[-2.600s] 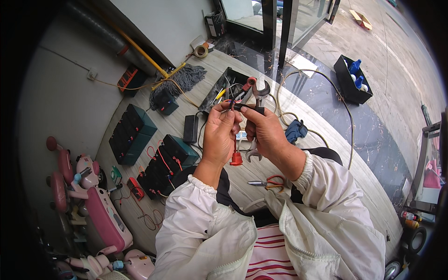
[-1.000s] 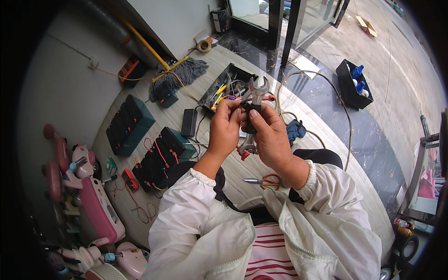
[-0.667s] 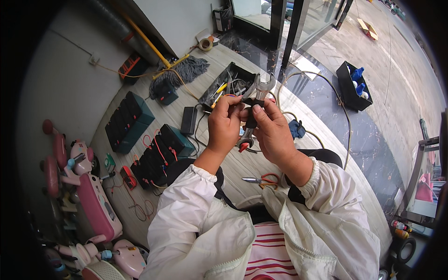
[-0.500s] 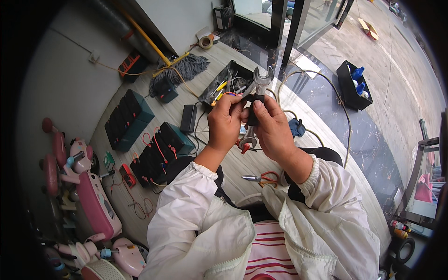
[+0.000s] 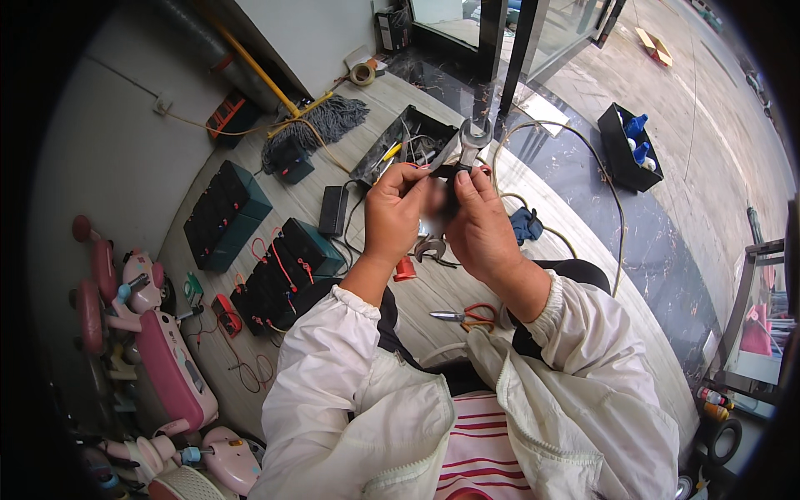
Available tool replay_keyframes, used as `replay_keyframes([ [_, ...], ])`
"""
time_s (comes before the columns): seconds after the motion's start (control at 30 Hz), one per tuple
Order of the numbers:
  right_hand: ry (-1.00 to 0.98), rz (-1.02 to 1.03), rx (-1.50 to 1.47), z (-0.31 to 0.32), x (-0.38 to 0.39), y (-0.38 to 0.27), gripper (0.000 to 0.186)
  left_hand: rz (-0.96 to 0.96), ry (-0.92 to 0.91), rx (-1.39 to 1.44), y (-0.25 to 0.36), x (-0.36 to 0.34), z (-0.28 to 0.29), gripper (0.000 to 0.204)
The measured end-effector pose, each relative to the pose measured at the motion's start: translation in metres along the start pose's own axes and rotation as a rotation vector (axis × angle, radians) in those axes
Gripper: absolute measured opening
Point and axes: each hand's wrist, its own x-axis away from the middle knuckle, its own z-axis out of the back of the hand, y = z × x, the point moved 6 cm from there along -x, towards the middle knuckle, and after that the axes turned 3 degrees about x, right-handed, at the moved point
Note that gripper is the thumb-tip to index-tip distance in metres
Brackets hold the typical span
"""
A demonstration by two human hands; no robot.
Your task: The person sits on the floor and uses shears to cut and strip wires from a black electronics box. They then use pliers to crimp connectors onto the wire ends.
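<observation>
My right hand [image 5: 482,233] is closed around the middle of a double-ended open-end wrench [image 5: 472,148], thumb on top. One jaw points away from me and the other jaw shows below, between my hands. Black wrapping covers the wrench's handle, and a short black strip [image 5: 443,172] runs from it to my left hand [image 5: 392,215], whose thumb and forefinger pinch its end. The spot between my fingers is blurred. Below the lower jaw sits a small red piece [image 5: 405,268]; whether it touches the wrench I cannot tell.
Beyond my hands stands a black toolbox [image 5: 367,171] of loose tools. Scissors [image 5: 467,317] lie near my knees. To the left are battery packs [image 5: 250,204] with red leads, a mop [image 5: 321,125] and a pink children's ride-on [image 5: 171,358]. A cable [image 5: 621,208] loops at right.
The wrench has turned a little in my hands, its lower jaw shifting left. The red piece shows farther left and more fully. Both hands keep their hold.
</observation>
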Motion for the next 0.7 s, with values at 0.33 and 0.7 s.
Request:
replay_keyframes([
  [0.33, 0.013, -0.211, 0.307, 0.001, 0.015, -0.003, 0.034, -0.466, 0.006, -1.064, 0.046, 0.004, 0.001, 0.006],
  [0.7, -0.243, -0.408, 0.309, 0.007, 0.008, -0.021, 0.037, 0.29, -0.372, -0.484, 0.025, 0.011, 0.023, 0.01],
])
